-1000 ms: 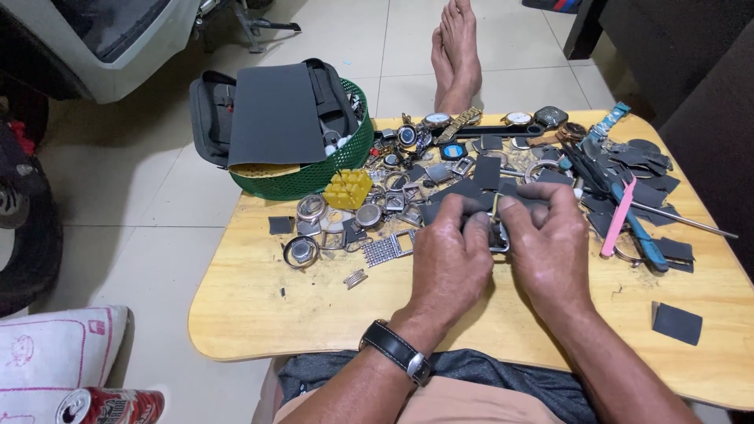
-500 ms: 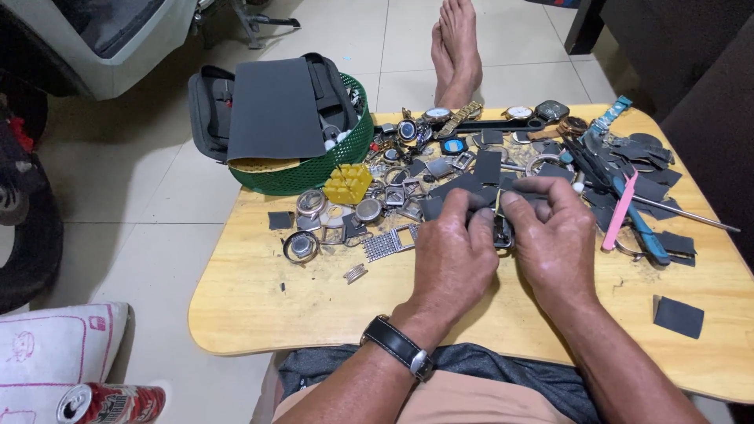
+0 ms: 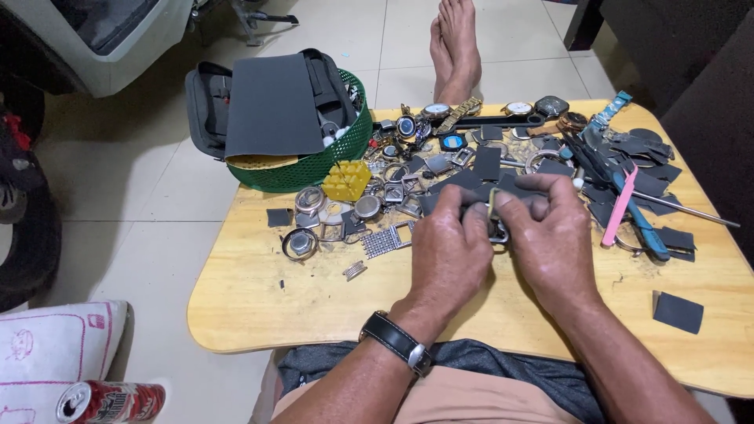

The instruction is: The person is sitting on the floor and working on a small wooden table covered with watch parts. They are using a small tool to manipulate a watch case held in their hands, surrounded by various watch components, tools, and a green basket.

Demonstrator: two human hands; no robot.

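Observation:
My left hand point(image 3: 449, 250) and my right hand point(image 3: 554, 235) meet over the middle of a low wooden table point(image 3: 259, 290). Between their fingers they pinch a small metal watch part point(image 3: 498, 228) together with a dark grey strip of abrasive paper point(image 3: 471, 193). A black wristwatch point(image 3: 397, 342) sits on my left wrist. Just left of my hands lie a mesh metal band piece point(image 3: 382, 240) and several round watch cases point(image 3: 301, 243).
A green basket point(image 3: 314, 169) holding a dark pouch and grey sheets stands at the table's back left. A yellow block point(image 3: 346, 180), watches point(image 3: 437, 111), a pink tool point(image 3: 620, 207), a blue tool and dark paper scraps point(image 3: 677, 311) lie around. Bare feet point(image 3: 455, 43) rest beyond the table. A red can point(image 3: 110, 400) lies on the floor.
Both hands stay closed together on the small part with only slight finger shifts. The view has tilted a little, bringing the red can on the floor further into sight.

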